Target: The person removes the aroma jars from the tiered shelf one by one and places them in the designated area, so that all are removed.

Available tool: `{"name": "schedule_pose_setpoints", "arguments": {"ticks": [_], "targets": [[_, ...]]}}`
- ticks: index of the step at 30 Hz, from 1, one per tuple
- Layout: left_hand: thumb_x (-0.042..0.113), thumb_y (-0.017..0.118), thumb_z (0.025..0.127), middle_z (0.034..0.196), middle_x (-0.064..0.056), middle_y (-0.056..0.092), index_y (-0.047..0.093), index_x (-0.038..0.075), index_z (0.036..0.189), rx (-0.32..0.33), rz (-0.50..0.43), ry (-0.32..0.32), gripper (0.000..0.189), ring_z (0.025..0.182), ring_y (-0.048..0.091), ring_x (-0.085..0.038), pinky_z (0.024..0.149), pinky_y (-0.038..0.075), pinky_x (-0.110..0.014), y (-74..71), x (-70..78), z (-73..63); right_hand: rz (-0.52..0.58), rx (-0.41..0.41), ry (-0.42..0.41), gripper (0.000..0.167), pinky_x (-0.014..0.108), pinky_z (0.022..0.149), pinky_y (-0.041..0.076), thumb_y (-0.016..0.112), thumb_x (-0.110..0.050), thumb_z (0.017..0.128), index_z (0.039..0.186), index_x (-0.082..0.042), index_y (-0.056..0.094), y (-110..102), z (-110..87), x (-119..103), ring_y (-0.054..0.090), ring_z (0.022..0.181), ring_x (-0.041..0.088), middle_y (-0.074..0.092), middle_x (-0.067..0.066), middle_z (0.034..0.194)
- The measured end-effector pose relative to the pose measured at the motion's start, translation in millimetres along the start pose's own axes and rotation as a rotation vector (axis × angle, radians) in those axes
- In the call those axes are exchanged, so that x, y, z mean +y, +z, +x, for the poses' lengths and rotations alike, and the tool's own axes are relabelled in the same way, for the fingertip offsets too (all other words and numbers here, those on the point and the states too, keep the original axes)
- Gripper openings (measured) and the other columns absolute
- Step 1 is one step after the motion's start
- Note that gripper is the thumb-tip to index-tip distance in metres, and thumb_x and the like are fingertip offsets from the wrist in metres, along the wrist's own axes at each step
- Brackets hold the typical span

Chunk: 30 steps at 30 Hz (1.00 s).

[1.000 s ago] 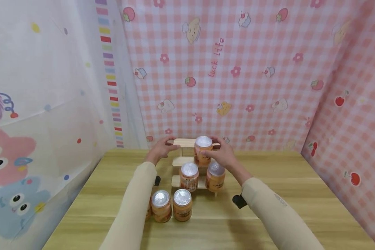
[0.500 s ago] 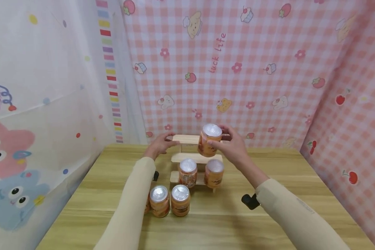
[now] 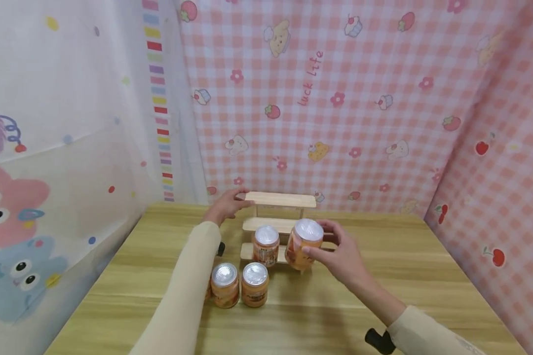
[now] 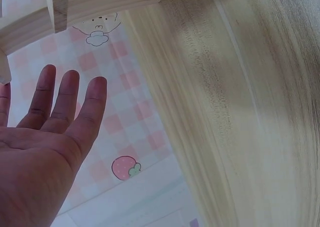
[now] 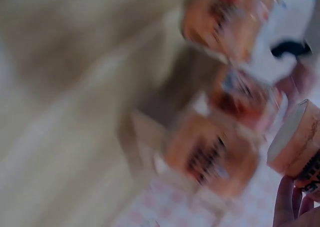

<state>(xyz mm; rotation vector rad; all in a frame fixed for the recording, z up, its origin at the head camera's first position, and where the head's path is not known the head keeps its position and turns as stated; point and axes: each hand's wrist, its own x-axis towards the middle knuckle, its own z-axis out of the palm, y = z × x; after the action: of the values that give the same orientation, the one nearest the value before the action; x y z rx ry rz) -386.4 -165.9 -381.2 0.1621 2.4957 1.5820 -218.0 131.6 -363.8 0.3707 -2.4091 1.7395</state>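
Observation:
A small three-tier wooden rack (image 3: 280,199) stands near the back of the table. My left hand (image 3: 226,206) holds the left end of its top shelf between thumb and index finger; the other three fingers (image 4: 95,94) stretch out straight. My right hand (image 3: 342,251) grips an orange can with a silver lid (image 3: 305,241), tilted, in front of the rack's right side. Another such can (image 3: 266,244) stands on the bottom shelf, left of the held one. The bottom shelf's right can is hidden behind the held can in the head view; in the blurred right wrist view, a can (image 5: 212,154) shows beside the rack.
Two orange cans, one (image 3: 225,285) beside the other (image 3: 255,284), stand on the wooden table (image 3: 337,315) before the rack. A third is mostly hidden by the left sleeve (image 3: 177,296). A pink checked cloth (image 3: 337,123) hangs behind.
My right hand has lifted the can off the middle shelf, then brought it right, down and toward me. My left hand stays at the top shelf's left end.

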Motion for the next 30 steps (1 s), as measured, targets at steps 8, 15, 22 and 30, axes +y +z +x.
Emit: {"name": "schedule_pose_setpoints", "arguments": {"ticks": [8, 15, 22, 30], "targets": [[0.031, 0.069, 0.095, 0.141, -0.021, 0.049, 0.046, 0.015, 0.147, 0.003, 0.028, 0.007, 0.059, 0.129, 0.048, -0.037, 0.099, 0.044, -0.057, 2.6, 3.5, 4.1, 0.097, 0.006, 0.074, 0.059, 0.03, 0.081, 0.057, 0.088, -0.004, 0.072, 0.124, -0.003, 0.059, 32, -43.7, 47, 0.059, 0.105, 0.028, 0.061, 0.013, 0.117], [0.032, 0.069, 0.094, 0.14, -0.02, 0.051, 0.048, 0.017, 0.145, -0.004, 0.036, 0.002, 0.057, 0.127, 0.049, -0.035, 0.096, 0.047, -0.054, 7.7, 6.7, 6.1, 0.087, 0.038, 0.079, 0.062, 0.03, 0.079, 0.057, 0.089, -0.001, 0.069, 0.124, -0.002, 0.059, 57, -49.3, 78, 0.059, 0.102, 0.026, 0.062, 0.011, 0.114], [0.031, 0.068, 0.096, 0.14, -0.02, 0.05, 0.048, 0.017, 0.144, 0.009, 0.016, -0.011, 0.055, 0.127, 0.049, -0.035, 0.096, 0.046, -0.054, 6.3, 2.3, 5.1, 0.088, -0.016, 0.09, 0.069, 0.035, 0.086, 0.056, 0.088, -0.007, 0.073, 0.132, 0.0, 0.053, 67, -52.3, 85, 0.059, 0.11, 0.03, 0.06, 0.015, 0.123], [0.03, 0.068, 0.095, 0.14, -0.02, 0.05, 0.048, 0.016, 0.144, 0.012, -0.008, -0.016, 0.054, 0.128, 0.047, -0.035, 0.097, 0.045, -0.055, 0.2, -2.1, 3.7, 0.016, 0.04, 0.099, 0.063, 0.041, 0.09, 0.054, 0.088, -0.015, 0.076, 0.13, -0.005, 0.057, 50, -46.8, 76, 0.057, 0.116, 0.035, 0.061, 0.017, 0.123]]}}
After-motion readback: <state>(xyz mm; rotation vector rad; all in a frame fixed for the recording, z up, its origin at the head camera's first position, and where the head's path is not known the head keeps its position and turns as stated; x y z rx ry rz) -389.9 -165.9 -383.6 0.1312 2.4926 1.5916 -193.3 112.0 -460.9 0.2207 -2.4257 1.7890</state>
